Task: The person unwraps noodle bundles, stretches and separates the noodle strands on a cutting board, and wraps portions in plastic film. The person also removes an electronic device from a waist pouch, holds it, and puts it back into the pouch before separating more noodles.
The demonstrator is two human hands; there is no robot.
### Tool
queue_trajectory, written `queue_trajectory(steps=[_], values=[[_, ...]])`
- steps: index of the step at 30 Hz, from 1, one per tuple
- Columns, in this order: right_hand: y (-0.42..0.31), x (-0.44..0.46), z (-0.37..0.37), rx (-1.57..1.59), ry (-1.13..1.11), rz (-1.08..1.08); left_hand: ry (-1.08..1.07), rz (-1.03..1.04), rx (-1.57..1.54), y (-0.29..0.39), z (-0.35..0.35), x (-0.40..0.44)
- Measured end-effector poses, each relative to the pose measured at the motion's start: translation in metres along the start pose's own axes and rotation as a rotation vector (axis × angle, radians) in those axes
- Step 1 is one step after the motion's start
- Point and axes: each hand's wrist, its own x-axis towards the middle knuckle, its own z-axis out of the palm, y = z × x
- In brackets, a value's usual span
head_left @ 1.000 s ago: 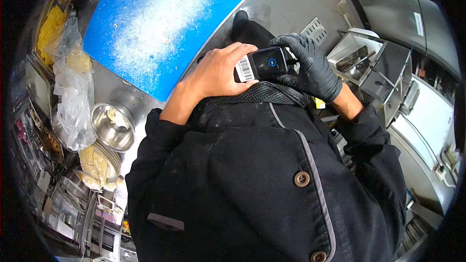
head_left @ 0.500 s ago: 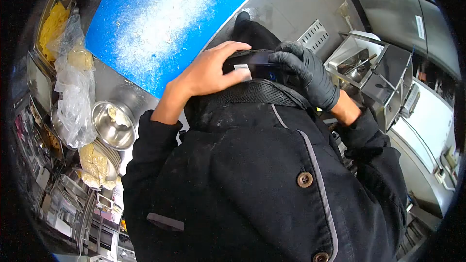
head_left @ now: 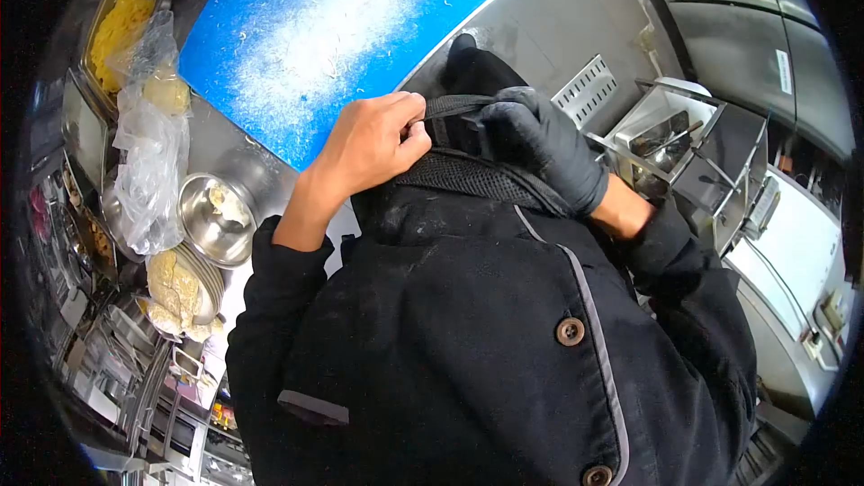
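Note:
At my waist, against the black jacket [head_left: 468,306], is a black mesh pouch [head_left: 477,175] with its top spread apart and a dark inside. My left hand [head_left: 373,144], bare, is closed with thumb and fingers pinching the pouch's edge on the left. On the other side my right hand [head_left: 544,148], in a black glove, curls its fingers round the pouch's upper edge. Its fingertips are partly hidden, and what lies inside the pouch is too dark to make out.
Ahead lies a blue board [head_left: 297,36] dusted with white flour. To the left are a steel bowl [head_left: 216,220], a clear plastic bag [head_left: 148,162], stacked plates [head_left: 211,283] and a tray of yellow food [head_left: 117,31]. A steel bin with utensils [head_left: 666,139] stands right.
My left fingers have gone from spread to pinched on the pouch edge. The dark flat object with a white label no longer shows between my hands. My right hand has shifted slightly left.

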Motion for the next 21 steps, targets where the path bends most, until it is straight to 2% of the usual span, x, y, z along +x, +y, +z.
queue_trajectory(steps=[3,7,10,11,14,16,18,21], values=[[-0.003,0.008,0.005,0.068,-0.032,0.016,0.011,-0.011,0.047,0.001,-0.004,-0.004],[-0.001,0.007,-0.010,0.102,-0.043,-0.103,-0.014,-0.031,0.026,0.002,-0.006,-0.011],[0.023,-0.009,-0.025,0.257,-0.126,0.103,-0.068,-0.111,0.022,-0.001,-0.008,-0.015],[0.028,-0.016,-0.028,0.255,-0.125,0.105,-0.102,-0.148,0.015,0.000,-0.007,-0.015],[0.039,-0.035,-0.033,0.045,-0.401,0.409,-0.114,-0.185,0.013,0.008,-0.014,-0.012],[0.040,-0.038,-0.028,-0.009,-0.381,0.431,-0.119,-0.199,0.012,0.014,-0.015,-0.004],[0.040,-0.042,-0.024,-0.108,-0.353,0.473,-0.059,-0.045,-0.101,0.025,-0.008,0.009],[0.046,-0.048,-0.028,-0.024,-0.329,0.563,-0.061,0.139,-0.153,0.039,0.000,0.017]])
